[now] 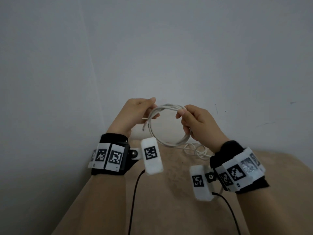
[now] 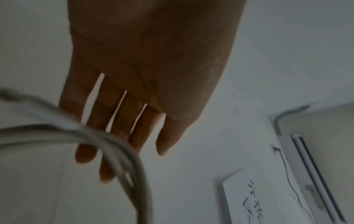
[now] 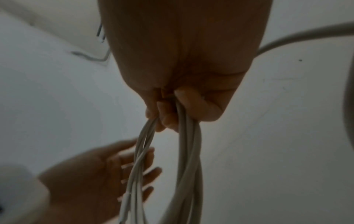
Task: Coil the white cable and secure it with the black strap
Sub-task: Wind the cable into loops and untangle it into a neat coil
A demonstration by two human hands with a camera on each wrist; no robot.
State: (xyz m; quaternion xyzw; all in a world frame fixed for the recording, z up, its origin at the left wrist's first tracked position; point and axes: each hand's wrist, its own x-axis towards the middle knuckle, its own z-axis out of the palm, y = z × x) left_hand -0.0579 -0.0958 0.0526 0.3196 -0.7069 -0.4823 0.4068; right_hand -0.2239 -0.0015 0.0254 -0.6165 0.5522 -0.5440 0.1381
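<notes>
The white cable [image 1: 166, 123] is wound into a round coil of several loops, held up in the air between both hands above a tan table [image 1: 169, 192], with a plain grey wall [image 1: 152, 48] behind it. The right hand [image 1: 197, 122] has its fingers curled tight round the bundled strands on the right side of the coil; from the right wrist view you can see the fingertips [image 3: 166, 119] wrapped over the loops, which hang down and twist below the fist. The left hand [image 1: 133, 112] is on the left side of the coil, and its fingers look pretty much straight and spread in the left wrist view, lying against the strands rather than wrapped round them, thumb up on top. One loose cable end [image 1: 145, 126] sticks down just under the left hand. The rest of the cable trails off the bottom of the coil and lies in a loose tangle [image 1: 196, 150] on the table beyond the right wrist. Both wrists wear black bands with white marker blocks [image 1: 151, 156], and thin black wires [image 1: 133, 200] run back from them toward the camera.
</notes>
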